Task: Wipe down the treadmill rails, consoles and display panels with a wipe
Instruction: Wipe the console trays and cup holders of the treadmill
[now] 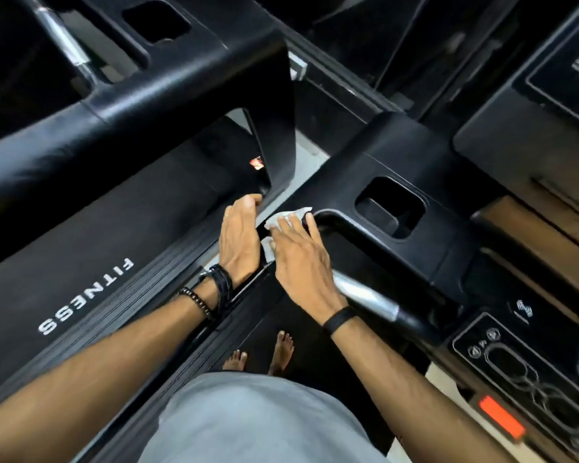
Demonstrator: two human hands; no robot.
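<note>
White wipe (286, 218) lies under the right hand (301, 262), fingers flat, pressing it on the black rail (358, 225) (left hand (239, 238), at nine o'clock, spread, empty).

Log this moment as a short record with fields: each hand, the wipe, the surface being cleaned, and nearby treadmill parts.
right hand: right hand lies flat with straight fingers, pressing the wipe onto the rail
left hand: left hand open, fingertips at the base of the neighbouring treadmill's upright
wipe: white wipe, crumpled, under the right fingers
surface: black handrail where it curves into the console
console: cup recess just past the wipe
controls: button panel at lower right, blurred
belt: FITNESS lettering on the left treadmill
</note>
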